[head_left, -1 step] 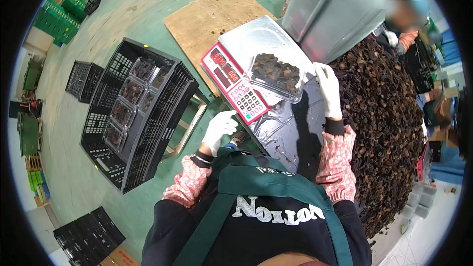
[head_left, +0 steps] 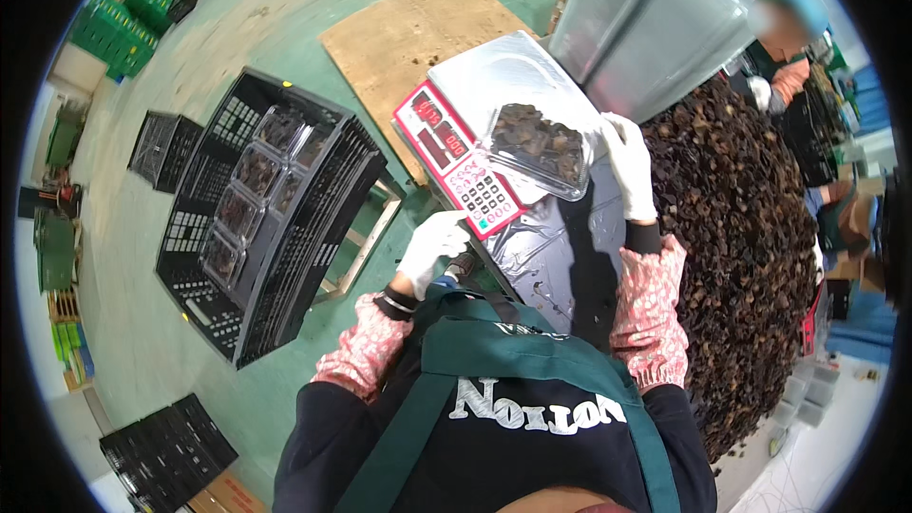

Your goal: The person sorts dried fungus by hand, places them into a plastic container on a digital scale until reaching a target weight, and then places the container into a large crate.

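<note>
While the clear tray [head_left: 537,144] rests on the scale [head_left: 475,71], its long axis runs upper left to lower right; left hand [head_left: 433,245], fingers loosely extended, nears the keypad [head_left: 483,194]; right hand [head_left: 628,166]: grip cannot be determined.

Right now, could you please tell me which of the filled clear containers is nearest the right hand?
The clear container on the scale, just left of the right hand; the other filled containers sit in the black crate.
</note>
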The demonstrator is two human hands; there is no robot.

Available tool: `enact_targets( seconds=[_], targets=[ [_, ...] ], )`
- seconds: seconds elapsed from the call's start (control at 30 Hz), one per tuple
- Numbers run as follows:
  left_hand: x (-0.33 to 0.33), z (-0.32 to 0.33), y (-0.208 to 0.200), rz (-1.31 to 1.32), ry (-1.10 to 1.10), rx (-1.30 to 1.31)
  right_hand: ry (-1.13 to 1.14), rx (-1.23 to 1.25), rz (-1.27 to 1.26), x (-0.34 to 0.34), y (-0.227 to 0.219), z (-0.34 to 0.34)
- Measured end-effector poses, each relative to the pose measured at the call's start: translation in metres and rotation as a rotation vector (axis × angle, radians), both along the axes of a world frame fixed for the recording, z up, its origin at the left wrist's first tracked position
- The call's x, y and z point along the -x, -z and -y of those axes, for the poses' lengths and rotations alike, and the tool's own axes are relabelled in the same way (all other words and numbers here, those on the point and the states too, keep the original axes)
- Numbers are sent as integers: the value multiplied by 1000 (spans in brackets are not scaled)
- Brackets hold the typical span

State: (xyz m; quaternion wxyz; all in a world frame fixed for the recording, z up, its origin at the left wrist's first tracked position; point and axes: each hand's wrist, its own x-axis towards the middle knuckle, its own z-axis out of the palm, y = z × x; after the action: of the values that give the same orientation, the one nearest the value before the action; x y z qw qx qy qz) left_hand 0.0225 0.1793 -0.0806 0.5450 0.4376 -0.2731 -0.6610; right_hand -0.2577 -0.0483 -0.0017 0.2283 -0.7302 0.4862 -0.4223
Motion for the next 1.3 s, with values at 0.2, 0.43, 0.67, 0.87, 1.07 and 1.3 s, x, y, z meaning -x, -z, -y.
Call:
enact_targets(
  seconds=[0.2, 0.43, 0.67, 0.87, 1.07, 1.3],
  targets=[
    [20, 19, 3, -252, -114, 241, -272, 123, -390, -103, -6, -41],
    [-105, -52, -32, 482, -699, 113, -778, -184, -387, -140, -16, -123],
    [-310, -165, -67, 464, -981, -186, -809, -591, -398, -135, -3, -147],
    [-343, -168, 15, 193, -676, -629, -708, -608, -425, -124, 0, -143],
    [-342, -119, 32, 155, -58, -856, -667, -637, -421, -103, 12, -140],
    [-355, -5, -5, 502, 422, -1205, -406, -669, -346, -43, 36, -160]
  ],
)
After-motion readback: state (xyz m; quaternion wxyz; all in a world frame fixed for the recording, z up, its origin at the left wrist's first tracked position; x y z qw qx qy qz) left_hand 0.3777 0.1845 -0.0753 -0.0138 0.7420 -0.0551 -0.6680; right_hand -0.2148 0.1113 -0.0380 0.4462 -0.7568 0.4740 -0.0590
